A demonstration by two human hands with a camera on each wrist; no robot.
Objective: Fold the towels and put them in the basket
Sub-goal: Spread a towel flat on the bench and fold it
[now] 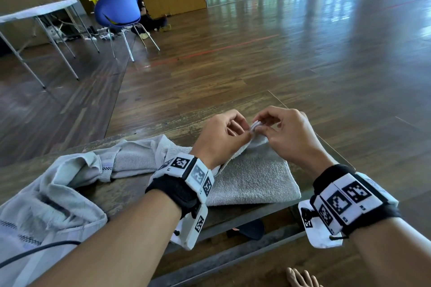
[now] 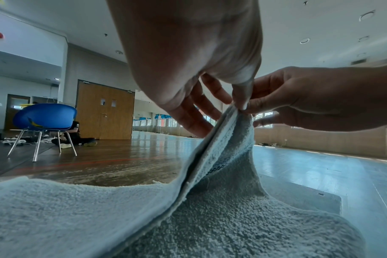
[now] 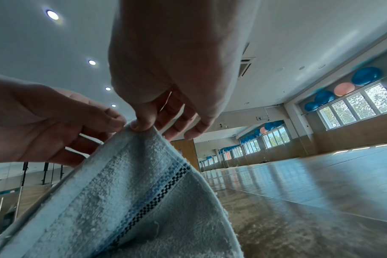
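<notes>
the left hand (image 1: 221, 137) and the right hand (image 1: 286, 135) meet at centre right of the head view, each pinching the same raised corner of the grey towel (image 1: 251, 177) between thumb and fingertip, the other fingers loosely fanned and holding nothing. the left wrist view shows the corner is at least two layers stacked, lifted in a peak at upper centre of that frame while the rest of the cloth lies flat below. the right wrist view shows the checked blue band (image 3: 157, 197) running down from the pinch.

to do this fold well, i judge the layer edges should be squared together at the pinch first, so the hems line up before anything is carried over. then one hand wants to slide along the far edge to the next corner, keeping it taut, so the fold comes down straight and not skewed. the terry cloth is soft and will sag between the grips; keep it low over the wooden table (image 1: 163, 121) and smooth it flat once down.

a second towel (image 1: 77, 184) lies crumpled at lower left of the head view, touching the first, not yet folded. no basket shows in any view. a blue chair (image 1: 117, 7) stands at upper left.
</notes>
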